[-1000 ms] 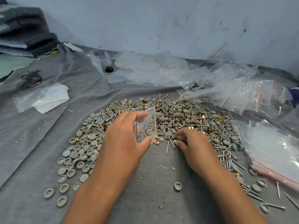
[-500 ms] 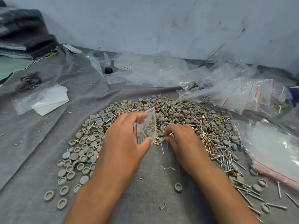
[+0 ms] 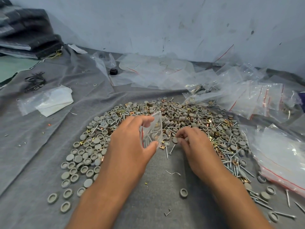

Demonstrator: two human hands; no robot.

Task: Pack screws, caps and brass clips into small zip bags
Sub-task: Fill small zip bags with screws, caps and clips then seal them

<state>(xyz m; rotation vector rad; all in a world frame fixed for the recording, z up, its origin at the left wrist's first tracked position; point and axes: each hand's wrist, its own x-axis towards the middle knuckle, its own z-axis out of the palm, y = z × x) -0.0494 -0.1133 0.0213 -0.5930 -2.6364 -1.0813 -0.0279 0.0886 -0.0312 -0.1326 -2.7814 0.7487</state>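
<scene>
Honestly, left hand [image 3: 130, 146] pinches the tiny zip bag [image 3: 152, 129] open while right hand [image 3: 191, 142] pinches something small; bits could easily miss that mouth

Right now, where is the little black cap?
In the head view, the black cap sits far back, left of centre, on the grey cloth at the edge of the empty bags.

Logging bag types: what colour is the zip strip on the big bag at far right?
Red, a thin line across the clear big bag, seen in the head view.
</scene>
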